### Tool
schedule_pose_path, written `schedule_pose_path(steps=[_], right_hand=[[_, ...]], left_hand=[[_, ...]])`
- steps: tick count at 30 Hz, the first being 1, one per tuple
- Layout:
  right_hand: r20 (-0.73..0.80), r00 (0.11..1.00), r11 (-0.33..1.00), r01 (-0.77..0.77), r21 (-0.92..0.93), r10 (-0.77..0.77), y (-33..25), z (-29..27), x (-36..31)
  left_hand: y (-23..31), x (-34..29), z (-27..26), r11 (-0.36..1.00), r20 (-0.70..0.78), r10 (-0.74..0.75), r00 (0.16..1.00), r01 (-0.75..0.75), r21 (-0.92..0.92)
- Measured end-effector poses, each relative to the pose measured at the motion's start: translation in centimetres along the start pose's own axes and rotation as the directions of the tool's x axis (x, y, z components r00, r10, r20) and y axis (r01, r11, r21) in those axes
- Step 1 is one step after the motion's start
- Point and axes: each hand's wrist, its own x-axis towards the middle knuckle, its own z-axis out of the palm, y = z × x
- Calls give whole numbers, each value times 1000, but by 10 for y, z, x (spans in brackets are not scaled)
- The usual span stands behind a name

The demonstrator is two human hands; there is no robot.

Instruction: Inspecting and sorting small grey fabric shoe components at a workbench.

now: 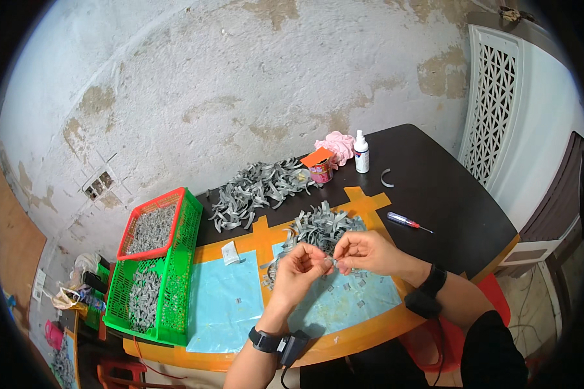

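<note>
Both hands are in a fingertip pinch here, left hand (pixel 304 269) and right hand (pixel 368 253) meeting thumb-and-finger over what looks like one tiny pale piece (pixel 334 262). It's mostly covered by the fingertips, so can't tell its shape or exactly where each grip lands. It sits between the hands, above the blue sheet (pixel 224 305), with the strip pile (pixel 324 223) near at their 12 o'clock.

For doing this bit well, imo: light pinch, one hand steadying while the other works, tips close together so nothing bends. Staying low over the sheet makes sense, since a dropped piece could vanish among the loose bits (pixel 361 303) around 5 o'clock. The screwdriver (pixel 402 219) at 2 o'clock and green basket (pixel 180 272) at 9 are well clear of the elbows.
</note>
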Motion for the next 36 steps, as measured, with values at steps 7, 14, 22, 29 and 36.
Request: schedule_pose_path(steps=[7, 14, 22, 29, 36], right_hand=[[-21, 999, 985, -26, 169, 30, -5, -2, 2], [-119, 981, 985, 145, -88, -155, -4, 8, 4], [7, 889, 744, 388, -544, -458, -18, 4, 2], [-1, 867, 705, 404, -583, -498, -21, 9, 0], [59, 900, 731, 388, -562, -433, -24, 3, 1]], left_hand=[[13, -6, 3, 994, 79, -111, 991, 110, 21], [5, -3, 7, 994, 114, 97, 989, -103, 49], [8, -6, 6, 997, 122, -78, 989, 74, 33], [8, -7, 9, 998, 97, -21, 995, 16, 53], [18, -10, 7, 911, 122, 45, 991, -91, 402]])
